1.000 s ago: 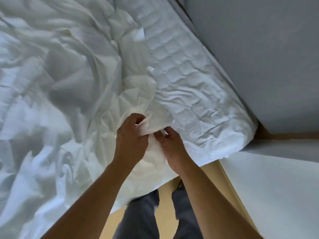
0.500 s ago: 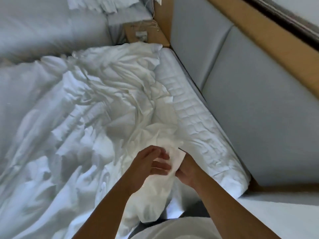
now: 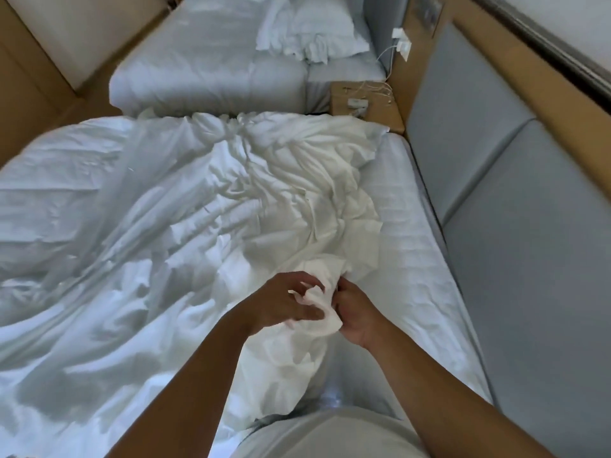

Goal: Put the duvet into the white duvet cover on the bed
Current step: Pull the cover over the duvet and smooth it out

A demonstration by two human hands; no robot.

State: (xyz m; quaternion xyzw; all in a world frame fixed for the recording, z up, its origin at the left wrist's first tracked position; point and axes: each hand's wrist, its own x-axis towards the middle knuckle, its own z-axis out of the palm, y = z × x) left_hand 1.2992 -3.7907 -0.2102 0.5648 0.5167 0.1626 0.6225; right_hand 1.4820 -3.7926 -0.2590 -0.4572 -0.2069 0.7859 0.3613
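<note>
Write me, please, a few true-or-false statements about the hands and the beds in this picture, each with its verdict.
1. The left hand and right hand both grip a bunched piece of the white bedding. True.
2. The bedding lies smooth and flat on the near bed. False: it is crumpled into many folds.
3. A second bed with a pillow stands beyond the near one. True.
4. The small table between the beds has nothing on it. False: cables lie on it.
</note>
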